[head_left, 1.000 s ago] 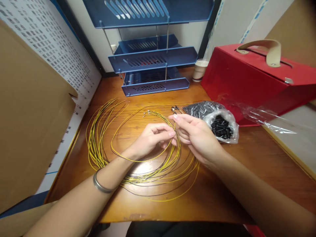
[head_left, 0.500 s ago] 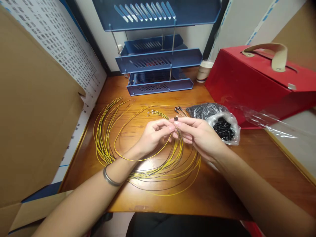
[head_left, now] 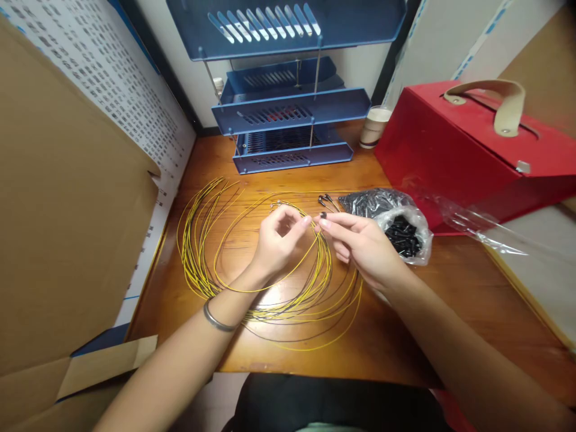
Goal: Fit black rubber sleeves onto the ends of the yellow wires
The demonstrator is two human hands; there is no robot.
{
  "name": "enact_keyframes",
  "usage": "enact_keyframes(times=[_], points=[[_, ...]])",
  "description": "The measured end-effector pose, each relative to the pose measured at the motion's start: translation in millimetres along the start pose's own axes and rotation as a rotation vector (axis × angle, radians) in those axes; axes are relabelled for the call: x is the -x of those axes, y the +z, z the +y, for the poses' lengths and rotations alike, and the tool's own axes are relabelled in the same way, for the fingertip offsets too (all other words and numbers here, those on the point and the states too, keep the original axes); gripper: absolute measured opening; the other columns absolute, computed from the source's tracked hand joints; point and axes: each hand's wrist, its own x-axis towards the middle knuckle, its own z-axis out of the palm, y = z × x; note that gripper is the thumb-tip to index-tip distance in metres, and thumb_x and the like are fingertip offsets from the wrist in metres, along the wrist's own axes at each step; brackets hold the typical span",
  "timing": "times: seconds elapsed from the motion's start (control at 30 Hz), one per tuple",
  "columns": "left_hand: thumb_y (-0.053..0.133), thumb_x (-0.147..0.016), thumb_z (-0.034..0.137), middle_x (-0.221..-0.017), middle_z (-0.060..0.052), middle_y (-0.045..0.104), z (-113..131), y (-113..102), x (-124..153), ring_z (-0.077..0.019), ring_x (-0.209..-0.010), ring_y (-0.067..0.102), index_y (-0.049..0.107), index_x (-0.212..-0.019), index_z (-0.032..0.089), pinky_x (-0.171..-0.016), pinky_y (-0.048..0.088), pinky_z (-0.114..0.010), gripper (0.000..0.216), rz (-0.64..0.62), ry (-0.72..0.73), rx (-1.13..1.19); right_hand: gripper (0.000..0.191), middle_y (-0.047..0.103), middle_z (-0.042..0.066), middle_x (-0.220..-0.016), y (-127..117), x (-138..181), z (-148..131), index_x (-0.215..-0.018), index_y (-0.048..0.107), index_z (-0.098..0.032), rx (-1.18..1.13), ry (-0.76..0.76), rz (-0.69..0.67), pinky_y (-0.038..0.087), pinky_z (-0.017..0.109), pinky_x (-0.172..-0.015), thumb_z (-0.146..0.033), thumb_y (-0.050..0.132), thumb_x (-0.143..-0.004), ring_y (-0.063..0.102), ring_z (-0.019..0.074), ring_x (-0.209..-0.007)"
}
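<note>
Over the middle of the table, my two hands meet fingertip to fingertip. My left hand (head_left: pixel 279 240) is closed in a pinch on a thin yellow wire (head_left: pixel 292 273), whose tip is hidden by the fingers. Between thumb and forefinger, my right hand (head_left: pixel 360 240) grips a small black cylindrical piece (head_left: pixel 323 215); its other fingers curl loosely. Beneath the hands lies a coiled bundle of yellow and black wires (head_left: pixel 191 258), with several bare-looking ends behind my left hand. Just beyond my right hand are several black-tipped leads (head_left: pixel 328 201).
An opened plastic bag of small black parts (head_left: pixel 402 237) sits right of my right hand, against a dark plastic bag (head_left: pixel 378 201). A red box (head_left: pixel 450 144) and a paper cup (head_left: pixel 375 127) stand behind. Blue tiered trays (head_left: pixel 292 159) are at the back, cardboard (head_left: pixel 67 210) at left.
My fingertips have drawn slightly apart, and the left hand's fingers have curled more. The black piece in my right hand has tilted a little. The view has shifted slightly.
</note>
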Motion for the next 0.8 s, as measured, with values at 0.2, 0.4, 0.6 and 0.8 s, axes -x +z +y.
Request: enact_keyframes(times=[0.2,0.4,0.6,0.8], points=[[0.068,-0.090,0.034,-0.093,-0.008,0.075,-8.8,2.9,-12.3,-0.0156,-0.081,0.068,0.073,-0.094,0.015,-0.072,0.052,-0.026,0.020,-0.061,0.142,-0.173,0.032,0.062,-0.003,-0.063,-3.4,-2.1,1.3,-0.096,0.077,-0.014,0.035,-0.015,0.031,0.024,0.022,-0.042,-0.035,0.084,-0.072,0.036,0.0039,-0.045],[0.069,-0.090,0.032,-0.093,-0.008,0.078,-10.3,4.2,-9.7,-0.0151,-0.078,0.071,0.076,-0.094,0.016,-0.072,0.055,-0.026,0.018,-0.025,0.196,-0.181,0.031,0.061,-0.002,-0.060,-2.9,-2.4,0.7,-0.093,0.078,-0.014,0.057,-0.005,0.037,0.023,0.023,-0.043,-0.036,0.084,-0.072,0.036,0.0043,-0.044],[0.067,-0.092,0.025,-0.080,-0.005,0.079,-6.4,-1.8,-6.9,-0.0137,-0.070,0.072,0.078,-0.093,0.016,-0.069,0.057,-0.025,0.015,-0.012,0.321,-0.311,0.031,0.050,-0.006,-0.050,-3.1,0.4,-2.0,-0.098,0.080,-0.015,0.156,-0.017,-0.009,0.025,0.024,-0.044,-0.038,0.079,-0.078,0.036,0.0062,-0.045],[0.063,-0.094,0.019,-0.091,-0.006,0.080,-10.3,-6.2,-7.2,-0.0143,-0.079,0.076,0.078,-0.102,0.016,-0.075,0.060,-0.024,0.017,-0.070,0.458,-0.375,0.029,0.046,-0.006,-0.048,-4.6,0.9,-4.0,-0.094,0.081,-0.016,0.180,-0.049,-0.010,0.022,0.025,-0.044,-0.040,0.078,-0.079,0.032,0.0069,-0.045]])
